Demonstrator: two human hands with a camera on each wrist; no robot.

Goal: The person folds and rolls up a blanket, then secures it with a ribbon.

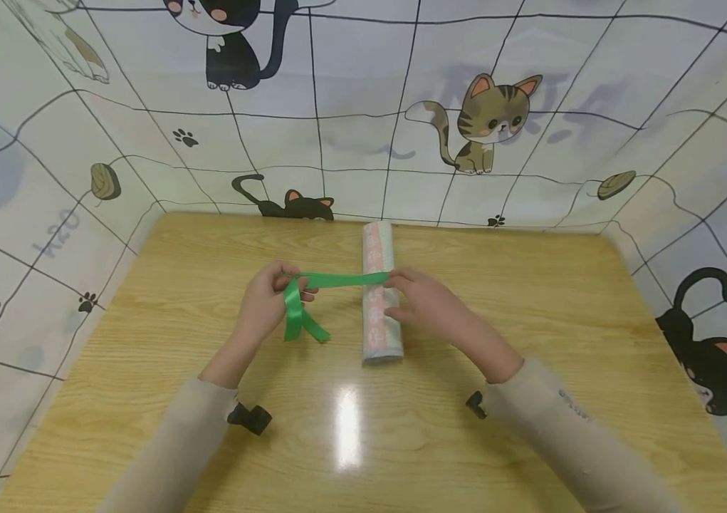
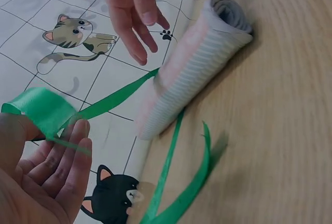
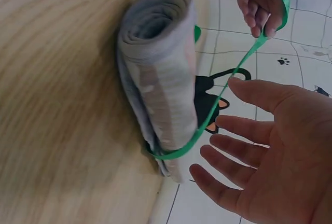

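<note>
Left hand [image 1: 263,303] pinches green ribbon [image 1: 344,280], right hand [image 1: 429,303] loose-fingered, gripping nothing — a hard leftward pull could drag the cloth roll [image 1: 377,324], since neither hand pins it.

On three sides of the wood table [image 1: 542,299], whose glossy top catches a bright streak of light [image 1: 347,427], I see white sheeting [image 1: 350,142] crossed with dark lines and printed with a striped cat [image 1: 494,121] at the back, a black cat [image 1: 715,370] at right, and scattered paw prints [image 1: 186,140].
</note>
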